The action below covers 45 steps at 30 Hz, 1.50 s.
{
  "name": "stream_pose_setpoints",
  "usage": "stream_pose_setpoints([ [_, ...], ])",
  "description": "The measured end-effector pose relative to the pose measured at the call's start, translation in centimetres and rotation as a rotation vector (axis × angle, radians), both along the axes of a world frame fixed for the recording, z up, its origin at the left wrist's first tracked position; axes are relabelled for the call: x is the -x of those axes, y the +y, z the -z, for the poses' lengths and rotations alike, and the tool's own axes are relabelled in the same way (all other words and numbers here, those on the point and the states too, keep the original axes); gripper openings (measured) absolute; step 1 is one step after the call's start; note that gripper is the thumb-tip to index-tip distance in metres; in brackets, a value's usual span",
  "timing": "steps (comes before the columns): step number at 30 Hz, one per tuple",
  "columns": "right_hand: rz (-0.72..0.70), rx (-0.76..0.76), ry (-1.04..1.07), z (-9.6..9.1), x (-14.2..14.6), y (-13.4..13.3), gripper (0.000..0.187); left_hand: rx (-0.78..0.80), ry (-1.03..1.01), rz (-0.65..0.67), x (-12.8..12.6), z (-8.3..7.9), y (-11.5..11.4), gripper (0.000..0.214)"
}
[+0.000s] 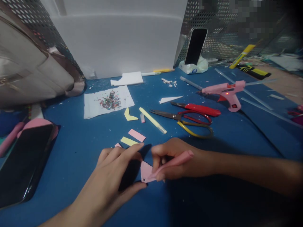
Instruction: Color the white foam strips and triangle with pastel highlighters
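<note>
My right hand [174, 162] is closed around a pink pen [176, 161] held like a writing tool, its tip down on a small pink paper piece [145, 171] with a zigzag edge on the blue table [71, 157]. My left hand [115, 171] rests beside the paper with fingers stretched out, the thumb touching the paper's lower left edge and the forefinger pointing over it. Just beyond my left fingers lie a yellow paper strip [129, 141] and a pink paper strip [136, 135].
Scissors [187, 119], a red cutter [197, 108] and a pink glue gun [224, 93] lie at right. A yellow marker [152, 120], a sheet with glitter [107, 101], a propped phone [196, 47], a flat phone [22, 164] and a bag [30, 63] surround them.
</note>
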State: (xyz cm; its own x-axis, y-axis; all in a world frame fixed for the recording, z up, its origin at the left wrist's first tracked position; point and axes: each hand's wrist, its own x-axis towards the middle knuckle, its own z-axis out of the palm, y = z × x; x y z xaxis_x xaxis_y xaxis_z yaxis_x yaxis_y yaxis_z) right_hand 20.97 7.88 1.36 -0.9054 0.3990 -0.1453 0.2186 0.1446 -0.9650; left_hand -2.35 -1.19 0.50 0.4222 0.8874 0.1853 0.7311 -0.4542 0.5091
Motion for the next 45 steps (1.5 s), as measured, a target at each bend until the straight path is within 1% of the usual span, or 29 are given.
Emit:
stream_pose_setpoints([
  [2, 0.002, -0.018, -0.002, 0.05, 0.02, -0.04, 0.022, 0.0, -0.001, 0.001, 0.01, 0.01, 0.0, 0.061],
  [5, 0.006, -0.003, -0.002, 0.05, 0.1, -0.11, 0.022, 0.01, 0.004, 0.002, 0.0, 0.01, 0.0, 0.06],
  [8, 0.038, -0.054, 0.009, -0.02, 0.15, -0.12, 0.019, 0.037, 0.007, 0.0, 0.0, -0.05, -0.06, 0.059],
  [10, 0.013, -0.08, 0.014, -0.04, 0.18, -0.12, 0.024, 0.042, 0.005, -0.005, 0.01, -0.09, -0.11, 0.058],
  [12, 0.005, -0.058, 0.008, -0.02, 0.19, -0.14, 0.031, 0.033, 0.005, -0.013, 0.03, -0.11, -0.14, 0.057],
  [16, 0.087, -0.054, 0.01, 0.05, 0.18, -0.23, 0.024, 0.029, 0.011, -0.016, 0.03, -0.11, -0.13, 0.06],
  [19, 0.057, -0.064, 0.034, 0.11, 0.15, -0.25, 0.033, 0.03, 0.007, -0.011, 0.01, -0.11, -0.13, 0.061],
  [20, 0.077, -0.053, 0.059, 0.14, 0.14, -0.26, 0.034, 0.031, 0.007, -0.011, 0.01, -0.1, -0.14, 0.061],
  [23, 0.162, -0.043, 0.1, 0.26, 0.12, -0.28, 0.027, 0.052, 0.003, -0.011, 0.0, -0.06, -0.18, 0.061],
  [26, 0.113, -0.055, 0.09, 0.25, 0.09, -0.33, 0.033, 0.068, -0.004, -0.009, -0.02, -0.04, -0.19, 0.064],
  [30, 0.165, -0.081, 0.087, 0.04, 0.13, -0.34, 0.029, 0.054, -0.011, -0.001, -0.05, -0.05, -0.14, 0.064],
  [33, 0.123, -0.081, 0.079, -0.08, 0.18, -0.3, 0.034, 0.053, -0.006, -0.002, -0.02, -0.03, -0.11, 0.065],
  [36, 0.158, -0.111, 0.081, -0.17, 0.17, -0.27, 0.033, 0.035, -0.011, 0.009, 0.03, 0.02, -0.11, 0.064],
  [39, 0.118, -0.117, 0.09, -0.2, 0.12, -0.28, 0.035, 0.037, -0.01, 0.009, 0.05, 0.03, -0.14, 0.063],
  [43, 0.175, -0.103, 0.11, -0.12, 0.14, -0.31, 0.031, 0.034, 0.009, -0.002, 0.05, 0.03, -0.16, 0.063],
  [45, 0.154, -0.098, 0.105, -0.06, 0.15, -0.29, 0.033, 0.032, 0.015, -0.006, 0.08, 0.09, -0.15, 0.063],
])
